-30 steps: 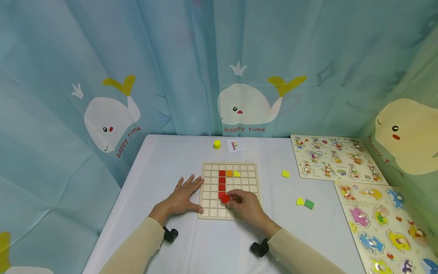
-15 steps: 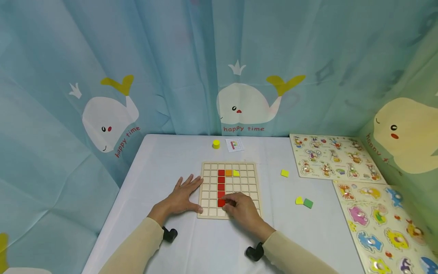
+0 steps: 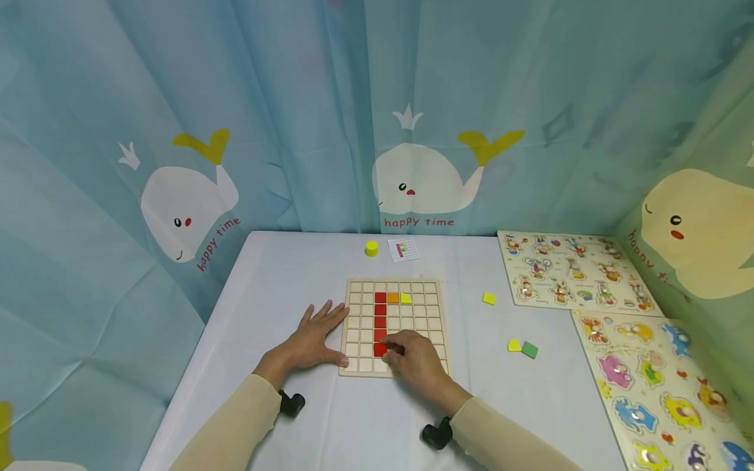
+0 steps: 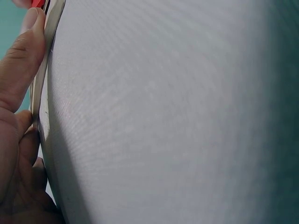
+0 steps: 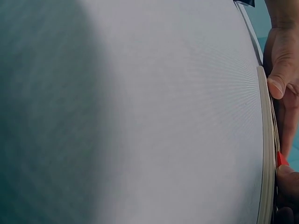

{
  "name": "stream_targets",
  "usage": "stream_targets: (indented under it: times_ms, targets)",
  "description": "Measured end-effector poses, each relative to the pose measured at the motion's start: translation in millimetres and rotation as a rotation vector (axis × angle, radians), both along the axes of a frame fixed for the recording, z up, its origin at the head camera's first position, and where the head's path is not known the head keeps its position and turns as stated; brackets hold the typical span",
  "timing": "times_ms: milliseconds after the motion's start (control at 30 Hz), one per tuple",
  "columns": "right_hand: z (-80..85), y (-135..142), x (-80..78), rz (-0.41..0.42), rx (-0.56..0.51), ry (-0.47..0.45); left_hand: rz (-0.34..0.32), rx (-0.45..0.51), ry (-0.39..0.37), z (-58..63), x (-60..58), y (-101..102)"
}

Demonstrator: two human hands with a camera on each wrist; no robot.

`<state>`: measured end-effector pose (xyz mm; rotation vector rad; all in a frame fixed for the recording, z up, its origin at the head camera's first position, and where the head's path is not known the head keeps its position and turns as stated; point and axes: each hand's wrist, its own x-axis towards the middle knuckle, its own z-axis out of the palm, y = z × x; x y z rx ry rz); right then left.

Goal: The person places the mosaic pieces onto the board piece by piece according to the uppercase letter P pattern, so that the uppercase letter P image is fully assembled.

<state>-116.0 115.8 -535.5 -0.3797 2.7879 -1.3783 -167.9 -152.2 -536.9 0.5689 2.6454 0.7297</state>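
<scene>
A wooden grid board [image 3: 365, 367] lies on the white table. A column of several red tiles [image 3: 380, 310] runs down it, with an orange tile [image 3: 393, 298] and a yellow tile with a cut corner [image 3: 406, 299] beside the top one. At the column's lower end my right hand [image 3: 419, 362] pinches a red tile [image 3: 379, 350] between thumb and fingertips; one edge of this tile [image 5: 281, 159] sticks up from the board in the right wrist view. My left hand [image 3: 312, 339] lies with fingers spread at the board's left edge, its thumb [image 4: 29, 44] against that edge.
Right of the board lie a yellow square [image 3: 489, 298], a yellow cut-corner piece [image 3: 514, 345] and a green square [image 3: 529, 350]. Behind it are a yellow cylinder [image 3: 372, 248] and a pattern card [image 3: 403, 250]. Two animal puzzle boards [image 3: 580, 292] cover the table's right side.
My right hand has brought the red tile left and down, from overlapping the tile above to the column's lower end. The left hand stays at the board's edge.
</scene>
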Motion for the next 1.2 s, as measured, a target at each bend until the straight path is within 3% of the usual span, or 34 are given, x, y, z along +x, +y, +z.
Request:
stream_targets:
  times_ms: [667,1200]
  targets:
    - [0.1,0.4,-1.9,0.017,0.02,-0.005,0.007,0.012,-0.01,1.6,0.4,0.4]
    - [5.7,5.1,-5.5,-0.059,-0.116,-0.103,0.002,0.012,-0.001,-0.7,-0.2,-0.2]
